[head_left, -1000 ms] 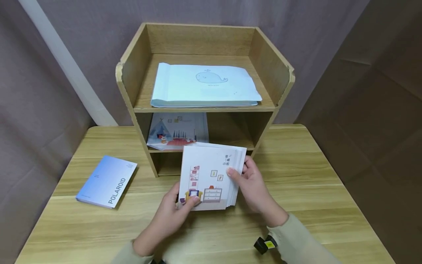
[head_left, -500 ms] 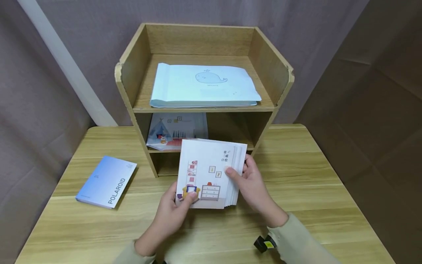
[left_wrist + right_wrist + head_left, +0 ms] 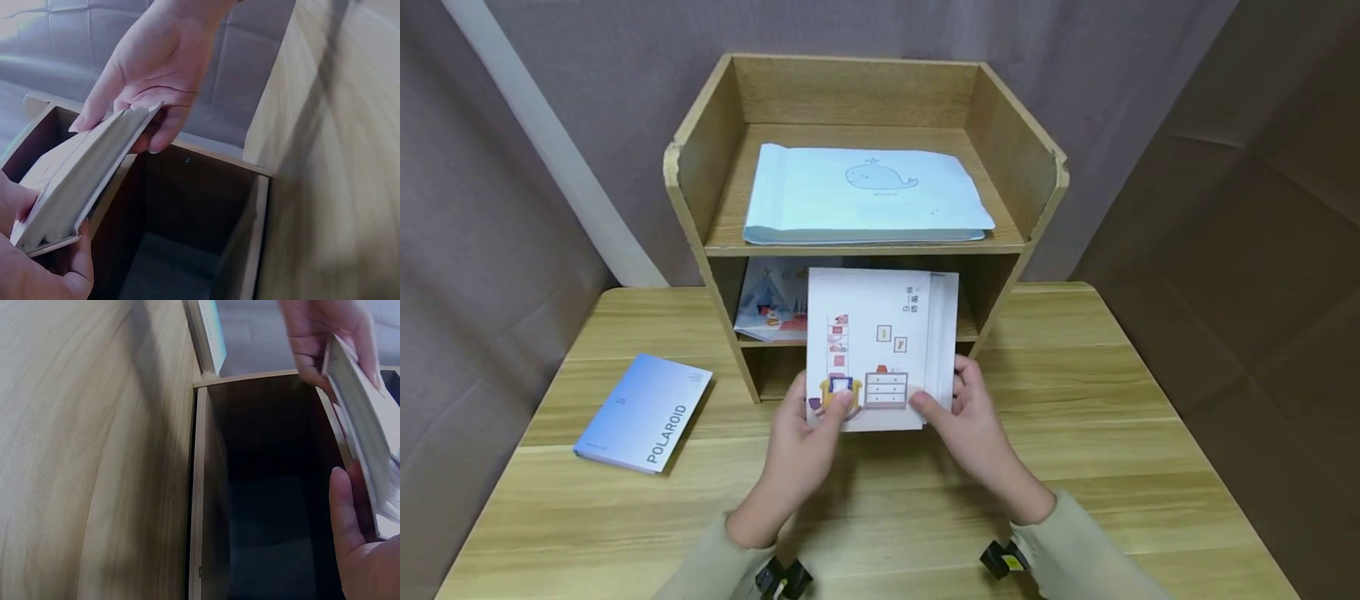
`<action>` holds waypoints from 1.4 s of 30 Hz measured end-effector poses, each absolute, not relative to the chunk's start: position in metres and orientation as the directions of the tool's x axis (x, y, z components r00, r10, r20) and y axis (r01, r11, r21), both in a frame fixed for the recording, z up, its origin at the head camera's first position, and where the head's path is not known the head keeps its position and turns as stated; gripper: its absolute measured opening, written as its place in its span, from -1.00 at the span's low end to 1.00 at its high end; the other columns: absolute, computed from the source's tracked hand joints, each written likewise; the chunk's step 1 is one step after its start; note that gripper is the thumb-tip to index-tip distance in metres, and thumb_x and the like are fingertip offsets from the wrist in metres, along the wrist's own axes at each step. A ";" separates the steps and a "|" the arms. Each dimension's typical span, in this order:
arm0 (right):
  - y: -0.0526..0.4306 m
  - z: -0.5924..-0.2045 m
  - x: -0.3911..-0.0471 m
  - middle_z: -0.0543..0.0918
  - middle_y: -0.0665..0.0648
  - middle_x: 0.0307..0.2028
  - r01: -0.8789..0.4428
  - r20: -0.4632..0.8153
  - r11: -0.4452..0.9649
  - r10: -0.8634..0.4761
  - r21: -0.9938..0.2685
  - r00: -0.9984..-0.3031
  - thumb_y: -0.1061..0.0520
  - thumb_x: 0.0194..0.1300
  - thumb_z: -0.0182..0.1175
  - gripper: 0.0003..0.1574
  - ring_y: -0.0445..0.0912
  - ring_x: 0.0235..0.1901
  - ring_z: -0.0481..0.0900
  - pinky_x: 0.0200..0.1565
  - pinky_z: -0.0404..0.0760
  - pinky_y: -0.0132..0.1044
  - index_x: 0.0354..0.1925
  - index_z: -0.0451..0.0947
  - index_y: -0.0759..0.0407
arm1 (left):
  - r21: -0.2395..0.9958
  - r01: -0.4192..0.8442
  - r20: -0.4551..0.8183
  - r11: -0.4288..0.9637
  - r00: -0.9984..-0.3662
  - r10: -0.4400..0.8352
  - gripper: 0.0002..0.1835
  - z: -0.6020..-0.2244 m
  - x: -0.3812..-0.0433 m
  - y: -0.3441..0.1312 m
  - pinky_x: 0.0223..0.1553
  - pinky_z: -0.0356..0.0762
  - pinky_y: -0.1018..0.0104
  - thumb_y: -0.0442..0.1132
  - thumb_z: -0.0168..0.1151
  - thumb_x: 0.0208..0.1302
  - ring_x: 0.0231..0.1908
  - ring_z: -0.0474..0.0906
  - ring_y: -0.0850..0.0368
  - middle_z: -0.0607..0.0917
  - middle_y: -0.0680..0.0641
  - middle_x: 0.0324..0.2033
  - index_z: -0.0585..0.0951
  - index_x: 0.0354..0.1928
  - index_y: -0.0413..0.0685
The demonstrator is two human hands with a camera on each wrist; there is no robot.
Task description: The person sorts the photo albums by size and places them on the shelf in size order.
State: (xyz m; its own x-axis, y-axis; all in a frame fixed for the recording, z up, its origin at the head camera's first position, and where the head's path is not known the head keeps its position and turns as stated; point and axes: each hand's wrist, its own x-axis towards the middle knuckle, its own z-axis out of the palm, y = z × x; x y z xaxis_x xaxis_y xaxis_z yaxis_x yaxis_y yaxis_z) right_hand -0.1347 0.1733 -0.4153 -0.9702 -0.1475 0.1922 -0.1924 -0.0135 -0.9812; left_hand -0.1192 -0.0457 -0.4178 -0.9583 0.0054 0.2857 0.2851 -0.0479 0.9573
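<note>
A white book [image 3: 868, 342] with a drawing of a yellow armchair and a chest of drawers is held up in front of the shelf's middle opening. My left hand [image 3: 808, 442] grips its left side, thumb on the cover. On the opposite side my right hand [image 3: 977, 425] holds it, thumb over the lower right of the cover and fingers behind. The left wrist view shows the book [image 3: 81, 181] edge-on between both hands, its page block visible. Behind it, a picture book [image 3: 767, 304] with a blue tent lies in the middle compartment, partly hidden.
The wooden shelf [image 3: 865, 248] stands at the table's back. A pale blue whale book [image 3: 868, 196] lies on its top level. Left on the table [image 3: 1120, 483] is a blue POLAROID book [image 3: 643, 412]. Curtains [image 3: 1112, 83] hang behind and beside the table.
Both hands have moved the white book forward and up, toward the shelf's middle compartment. It now covers more of the tent book. The other books have stayed put.
</note>
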 end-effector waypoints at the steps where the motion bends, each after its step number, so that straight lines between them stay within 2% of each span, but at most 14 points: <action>1: 0.174 -0.416 -0.135 0.56 0.30 0.02 -0.190 0.189 -0.006 -0.144 -0.982 -0.971 0.23 0.27 0.29 -0.26 0.12 -0.12 0.65 -0.13 0.66 -0.08 0.26 0.10 0.21 | 0.954 0.296 0.296 -0.041 -0.955 -0.001 -0.64 -0.417 -0.122 -0.045 -0.23 0.67 0.21 -0.25 0.23 0.34 -0.19 0.66 0.06 0.69 -0.07 -0.14 0.48 0.15 -0.05; 7: 0.176 -0.417 -0.134 0.58 0.30 -0.03 -0.172 0.167 0.018 -0.154 -0.985 -0.974 0.23 0.22 0.34 -0.18 0.18 -0.27 0.64 -0.22 0.68 0.00 0.27 0.08 0.17 | 0.951 0.306 0.305 -0.038 -0.952 -0.027 -0.64 -0.406 -0.131 -0.040 -0.21 0.67 0.23 -0.26 0.23 0.34 -0.18 0.66 0.07 0.70 -0.08 -0.15 0.49 0.14 -0.10; 15: 0.183 -0.413 -0.135 0.58 0.29 -0.03 -0.167 0.158 0.049 -0.150 -0.985 -0.976 0.24 0.14 0.40 -0.06 0.14 -0.29 0.65 -0.20 0.68 -0.01 0.31 0.04 0.13 | 0.964 0.264 0.264 -0.022 -0.964 -0.003 -0.63 -0.393 -0.142 -0.031 -0.17 0.65 0.25 -0.36 0.20 0.35 -0.16 0.65 0.04 0.69 -0.16 -0.11 0.47 0.17 -0.24; 22: 0.189 -0.414 -0.137 0.59 0.34 -0.06 -0.146 0.143 0.026 -0.087 -0.989 -0.986 0.29 0.17 0.36 -0.13 0.13 -0.36 0.66 -0.27 0.70 -0.02 0.29 0.06 0.21 | 0.967 0.251 0.247 0.044 -0.965 0.089 -0.65 -0.386 -0.150 -0.027 -0.12 0.62 0.28 -0.19 0.22 0.36 -0.16 0.64 0.14 0.70 -0.01 -0.13 0.49 0.14 -0.07; 27: 0.193 -0.415 -0.139 0.62 0.39 -0.20 -0.103 0.100 0.024 -0.081 -0.994 -0.992 0.28 0.24 0.30 -0.23 0.09 -0.46 0.66 -0.30 0.69 0.03 0.26 0.09 0.28 | 0.965 0.245 0.224 0.090 -0.955 0.195 -0.60 -0.384 -0.150 -0.026 -0.07 0.60 0.22 -0.21 0.21 0.36 -0.10 0.60 0.16 0.66 0.02 -0.05 0.42 0.19 -0.04; 31: 0.194 -0.415 -0.140 0.61 0.41 -0.25 -0.073 0.070 0.023 -0.096 -0.997 -0.993 0.24 0.27 0.28 -0.23 0.06 -0.48 0.66 -0.30 0.69 0.05 0.28 0.08 0.31 | 0.967 0.231 0.200 0.112 -0.952 0.231 -0.54 -0.384 -0.148 -0.027 -0.09 0.61 0.23 -0.23 0.22 0.33 -0.07 0.59 0.16 0.62 0.03 0.00 0.38 0.23 -0.03; 36: 0.194 -0.413 -0.140 0.58 0.41 -0.30 -0.067 0.069 -0.026 -0.087 -0.997 -0.994 0.21 0.30 0.26 -0.26 0.04 -0.48 0.65 -0.31 0.69 0.02 0.27 0.09 0.34 | 0.986 0.164 0.163 -0.011 -0.959 0.232 -0.53 -0.385 -0.146 -0.028 -0.14 0.64 0.21 -0.27 0.25 0.31 -0.13 0.60 0.06 0.62 -0.09 -0.02 0.37 0.22 -0.12; 42: 0.193 -0.407 -0.140 0.60 0.28 -0.38 -0.045 0.051 -0.111 -0.050 -0.993 -0.997 0.20 0.32 0.24 -0.33 -0.01 -0.51 0.64 -0.33 0.70 -0.02 0.24 0.14 0.35 | 0.961 0.015 0.084 -0.276 -0.968 0.238 -0.47 -0.383 -0.144 -0.026 -0.03 0.60 0.14 -0.31 0.26 0.32 -0.02 0.59 -0.05 0.56 -0.29 0.03 0.32 0.25 -0.30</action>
State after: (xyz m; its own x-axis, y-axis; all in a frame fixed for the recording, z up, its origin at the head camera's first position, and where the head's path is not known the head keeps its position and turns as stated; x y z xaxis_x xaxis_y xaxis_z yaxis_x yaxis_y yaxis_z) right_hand -0.1403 0.1932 -0.4074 -0.9975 -0.0496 0.0505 -0.0447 -0.1112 -0.9928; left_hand -0.1439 -0.0259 -0.3828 -0.9677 0.2377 0.0838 0.0153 -0.2764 0.9609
